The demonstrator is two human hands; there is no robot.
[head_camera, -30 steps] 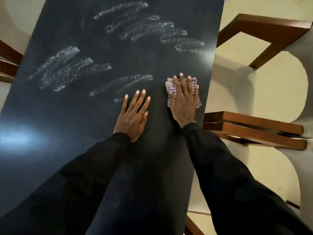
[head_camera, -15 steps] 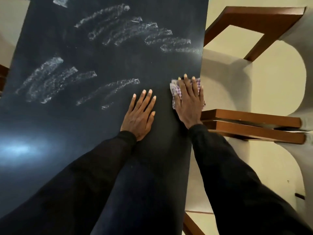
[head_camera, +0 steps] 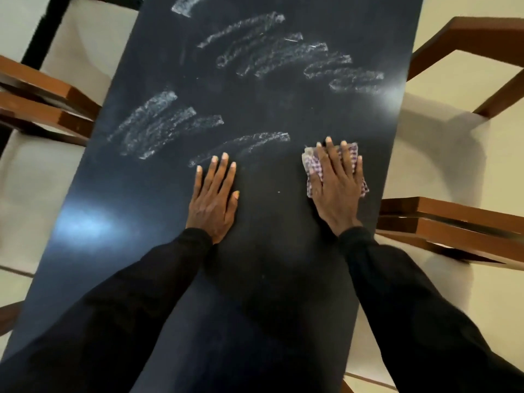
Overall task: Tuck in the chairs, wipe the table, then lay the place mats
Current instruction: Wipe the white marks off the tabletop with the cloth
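A long black table (head_camera: 255, 279) runs away from me, streaked with white chalky smears (head_camera: 283, 55) across its far half. My right hand (head_camera: 337, 182) lies flat with straight fingers on a purple-and-white checked cloth (head_camera: 313, 165), pressing it to the tabletop near the right edge. My left hand (head_camera: 215, 194) rests flat on the bare tabletop to the left of it, fingers straight, just short of the nearest smear (head_camera: 243, 143). Both arms wear black sleeves.
Brown wooden chairs stand at both sides: one at the near right (head_camera: 453, 222), one at the far right (head_camera: 467, 38), one at the left (head_camera: 42, 103). Their pale seats sit beside the table edges. The floor is cream.
The view has swung so more of the left side shows. My right hand with the cloth slid to the table's right edge, then came back a little to the left.
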